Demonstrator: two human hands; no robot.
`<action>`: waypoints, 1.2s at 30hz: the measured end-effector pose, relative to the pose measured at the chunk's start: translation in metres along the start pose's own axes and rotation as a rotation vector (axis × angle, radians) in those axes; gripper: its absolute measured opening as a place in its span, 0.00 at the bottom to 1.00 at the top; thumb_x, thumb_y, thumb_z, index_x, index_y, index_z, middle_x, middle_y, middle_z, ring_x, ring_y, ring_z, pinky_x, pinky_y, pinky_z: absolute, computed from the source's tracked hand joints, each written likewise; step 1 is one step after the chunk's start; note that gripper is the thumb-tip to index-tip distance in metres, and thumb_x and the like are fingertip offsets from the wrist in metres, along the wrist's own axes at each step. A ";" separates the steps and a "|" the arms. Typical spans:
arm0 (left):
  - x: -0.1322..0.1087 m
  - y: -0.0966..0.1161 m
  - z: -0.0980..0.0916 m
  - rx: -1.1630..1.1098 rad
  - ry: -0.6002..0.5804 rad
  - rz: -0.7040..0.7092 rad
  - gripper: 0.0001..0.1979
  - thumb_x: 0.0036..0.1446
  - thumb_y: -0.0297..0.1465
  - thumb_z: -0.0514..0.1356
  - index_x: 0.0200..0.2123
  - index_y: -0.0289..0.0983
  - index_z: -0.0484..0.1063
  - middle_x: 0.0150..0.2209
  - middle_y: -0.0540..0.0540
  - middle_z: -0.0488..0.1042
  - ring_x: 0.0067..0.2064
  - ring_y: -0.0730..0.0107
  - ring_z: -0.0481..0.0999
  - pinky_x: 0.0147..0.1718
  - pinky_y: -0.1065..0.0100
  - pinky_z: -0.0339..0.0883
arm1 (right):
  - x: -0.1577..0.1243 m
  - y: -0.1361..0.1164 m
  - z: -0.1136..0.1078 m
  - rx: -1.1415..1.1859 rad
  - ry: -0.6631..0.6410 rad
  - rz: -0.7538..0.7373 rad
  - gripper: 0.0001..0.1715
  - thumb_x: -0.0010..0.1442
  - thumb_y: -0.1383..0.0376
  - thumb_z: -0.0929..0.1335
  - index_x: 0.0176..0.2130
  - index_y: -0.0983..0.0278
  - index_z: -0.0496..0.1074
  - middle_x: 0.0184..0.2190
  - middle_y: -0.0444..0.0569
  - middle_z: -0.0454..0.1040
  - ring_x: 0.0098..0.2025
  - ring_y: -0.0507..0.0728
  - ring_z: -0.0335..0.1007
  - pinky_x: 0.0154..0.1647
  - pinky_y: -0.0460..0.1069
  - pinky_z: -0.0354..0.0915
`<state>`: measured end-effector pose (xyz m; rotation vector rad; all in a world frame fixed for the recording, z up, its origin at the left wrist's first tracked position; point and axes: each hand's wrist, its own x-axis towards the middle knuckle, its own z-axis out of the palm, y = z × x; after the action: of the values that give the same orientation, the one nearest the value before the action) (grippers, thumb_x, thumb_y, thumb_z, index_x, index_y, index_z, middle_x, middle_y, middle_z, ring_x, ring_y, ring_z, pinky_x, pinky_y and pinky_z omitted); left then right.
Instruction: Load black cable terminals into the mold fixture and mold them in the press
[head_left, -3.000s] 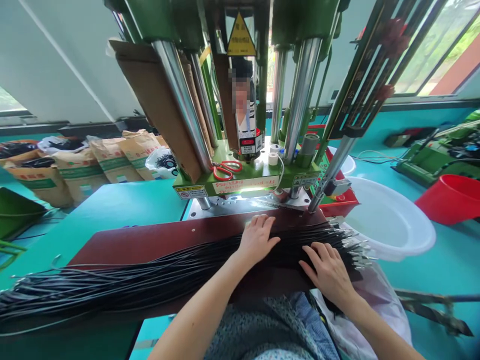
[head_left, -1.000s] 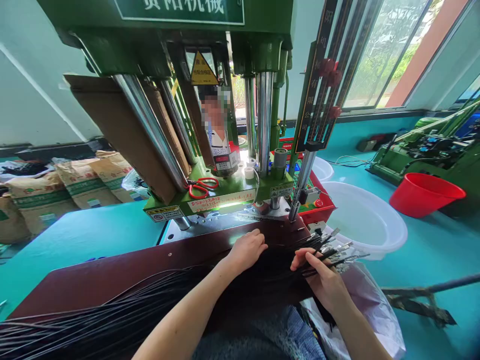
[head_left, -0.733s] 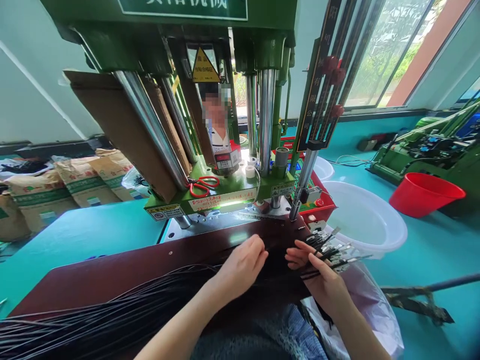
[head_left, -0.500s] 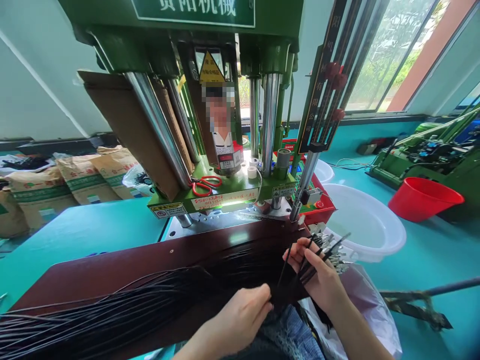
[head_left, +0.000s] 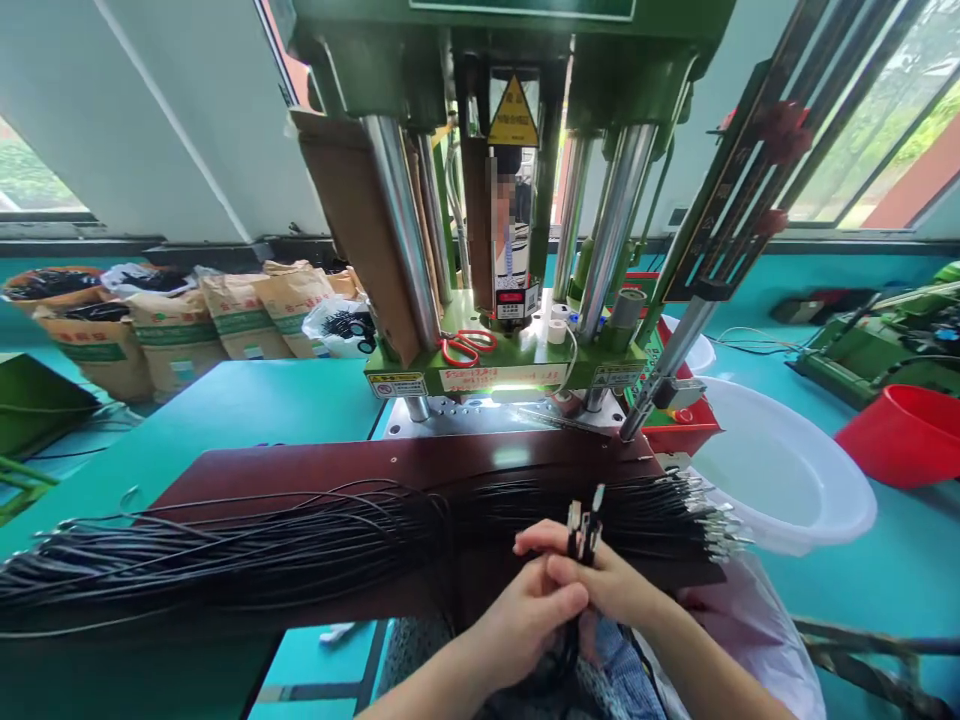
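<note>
A few black cables with metal plug ends stand upright between my hands, over my lap. My right hand is closed around them just below the plugs, its index finger reaching out to the left. Pressed against it, my left hand is also closed on the cables, lower down; its fingertips are partly hidden. Behind both hands a thick bundle of black cables lies along the dark brown board. Silvery plug ends of the bundle gather at the board's right end.
Beyond the board stands a green press with steel columns and red-handled scissors on its bed. A white basin and a red bucket are on the right. Paper sacks line the left wall.
My right hand has moved left, away from the bundle's plug ends, bringing a few cables along. Both hands now meet over my lap. The view has turned left.
</note>
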<state>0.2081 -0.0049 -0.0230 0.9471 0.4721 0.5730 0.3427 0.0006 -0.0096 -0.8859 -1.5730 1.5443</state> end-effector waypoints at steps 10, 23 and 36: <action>0.018 -0.011 0.007 -0.048 0.199 -0.002 0.20 0.51 0.47 0.56 0.27 0.33 0.64 0.13 0.56 0.59 0.11 0.83 0.53 0.10 0.77 0.46 | 0.037 -0.048 -0.052 -0.070 0.005 0.019 0.20 0.61 0.55 0.60 0.49 0.60 0.70 0.48 0.52 0.71 0.52 0.61 0.63 0.56 0.59 0.54; 0.038 -0.006 0.004 -0.222 0.363 0.053 0.23 0.45 0.49 0.60 0.27 0.33 0.64 0.17 0.54 0.61 0.14 0.81 0.59 0.10 0.77 0.52 | 0.052 -0.043 -0.042 -0.598 -0.344 0.013 0.25 0.63 0.55 0.58 0.52 0.65 0.67 0.56 0.52 0.62 0.55 0.58 0.60 0.54 0.51 0.59; 0.026 -0.004 -0.041 0.056 0.613 0.148 0.27 0.44 0.54 0.56 0.32 0.34 0.64 0.15 0.60 0.53 0.12 0.85 0.49 0.09 0.79 0.43 | 0.088 0.008 -0.128 -1.516 0.239 0.326 0.18 0.48 0.77 0.61 0.41 0.72 0.68 0.39 0.63 0.70 0.45 0.66 0.66 0.44 0.56 0.59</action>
<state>0.2034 0.0354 -0.0506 0.8540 0.9736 0.9952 0.4120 0.1398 -0.0146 -2.0495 -2.3642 0.0789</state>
